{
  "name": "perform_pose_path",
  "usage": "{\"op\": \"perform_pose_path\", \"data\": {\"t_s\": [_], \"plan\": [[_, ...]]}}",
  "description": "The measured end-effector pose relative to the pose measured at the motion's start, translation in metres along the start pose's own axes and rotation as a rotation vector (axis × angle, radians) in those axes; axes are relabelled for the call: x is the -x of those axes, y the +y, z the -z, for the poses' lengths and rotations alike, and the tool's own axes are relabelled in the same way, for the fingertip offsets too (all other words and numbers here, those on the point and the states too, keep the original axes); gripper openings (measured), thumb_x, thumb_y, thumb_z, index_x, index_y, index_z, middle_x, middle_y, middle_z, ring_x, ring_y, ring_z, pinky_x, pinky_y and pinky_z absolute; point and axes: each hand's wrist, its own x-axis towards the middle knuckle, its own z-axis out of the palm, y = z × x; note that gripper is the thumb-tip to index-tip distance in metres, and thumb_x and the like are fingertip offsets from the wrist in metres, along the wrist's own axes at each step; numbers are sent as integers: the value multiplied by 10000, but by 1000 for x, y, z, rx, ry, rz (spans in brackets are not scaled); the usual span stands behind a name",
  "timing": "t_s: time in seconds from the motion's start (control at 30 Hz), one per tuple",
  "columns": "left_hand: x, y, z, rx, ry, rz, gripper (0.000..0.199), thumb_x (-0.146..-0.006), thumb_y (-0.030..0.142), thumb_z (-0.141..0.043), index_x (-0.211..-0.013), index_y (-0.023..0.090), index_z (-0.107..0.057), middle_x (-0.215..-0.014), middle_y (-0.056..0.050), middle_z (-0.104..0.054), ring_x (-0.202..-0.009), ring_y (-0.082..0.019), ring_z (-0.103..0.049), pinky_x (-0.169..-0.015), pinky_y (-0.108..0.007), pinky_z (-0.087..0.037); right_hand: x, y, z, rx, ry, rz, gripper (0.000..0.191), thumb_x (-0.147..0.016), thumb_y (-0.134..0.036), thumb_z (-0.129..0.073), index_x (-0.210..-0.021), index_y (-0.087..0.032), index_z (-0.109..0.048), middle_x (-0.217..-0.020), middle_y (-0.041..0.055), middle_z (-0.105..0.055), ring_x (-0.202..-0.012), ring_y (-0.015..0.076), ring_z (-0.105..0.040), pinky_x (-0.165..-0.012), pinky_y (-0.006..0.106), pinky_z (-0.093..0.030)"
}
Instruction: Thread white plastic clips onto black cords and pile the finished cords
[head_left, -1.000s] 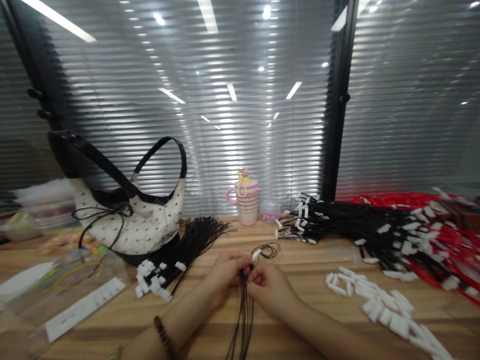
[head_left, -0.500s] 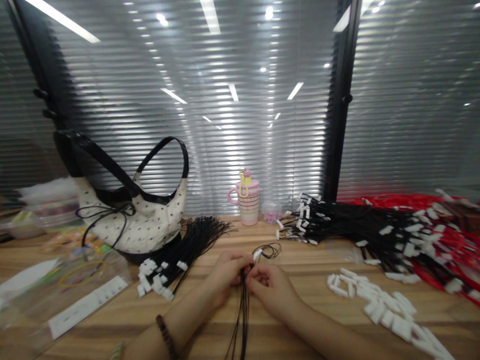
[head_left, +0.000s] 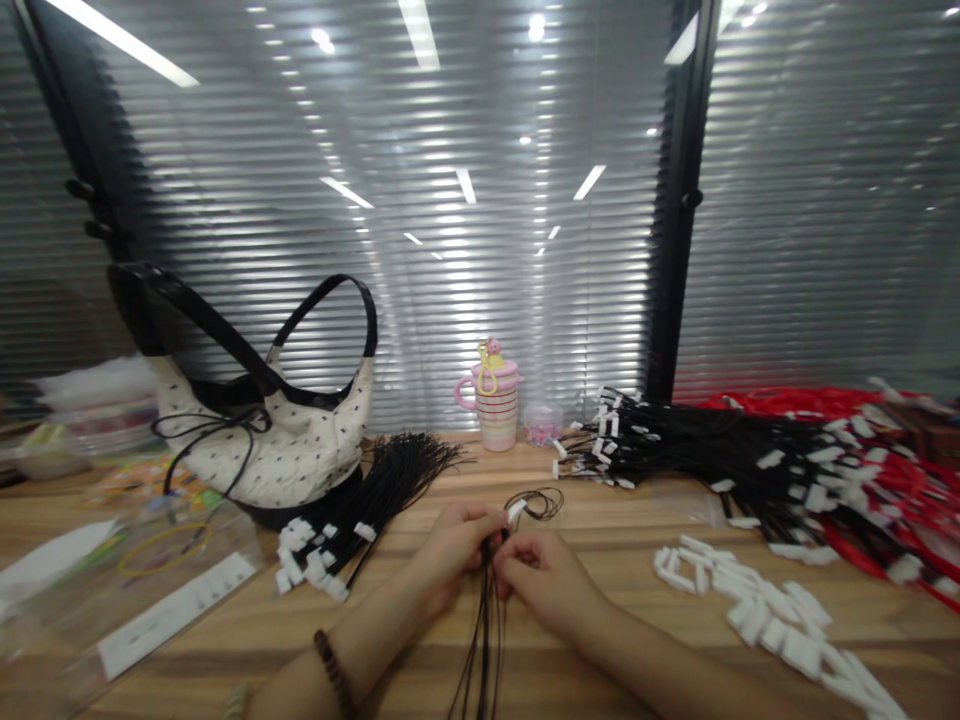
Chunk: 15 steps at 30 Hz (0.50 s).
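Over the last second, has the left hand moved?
No: judged against the striped cup, the left hand keeps its place, with no clear shift.

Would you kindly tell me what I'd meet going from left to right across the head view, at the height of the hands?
White strip with dark marks, cluster of white tags, left hand, thin black cords, right hand, loose white pieces.

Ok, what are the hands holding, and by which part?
Thin black cords, held by the left hand and right hand beside the white tag; exact grip hidden.
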Motion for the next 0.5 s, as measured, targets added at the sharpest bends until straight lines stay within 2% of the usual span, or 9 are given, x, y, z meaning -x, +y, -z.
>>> {"op": "perform_pose_path", "data": {"t_s": [0.2, 0.5], "plan": [[2, 2, -1, 15, 16, 5, 282, -594, 372, -621, -655, 97, -595, -550, -5, -516, -471, -63, -428, -436, -175, -216, -3, 8, -1, 170, 32, 45, 159, -673, -116, -465, -656, -121, -623, -586, 12, -584, -500, 84, -476, -462, 168, -306], [-4, -6, 1, 2, 15, -22, 302, -648, 397, -591, -682, 97, -594, -504, 2, -498, -395, -49, -381, -381, -169, -179, -4, -1, -8, 291, 120, -99, 258, -767, -240, -459, -600, -158, -637, -595, 32, -608, -539, 118, -529, -494, 195, -332]]}}
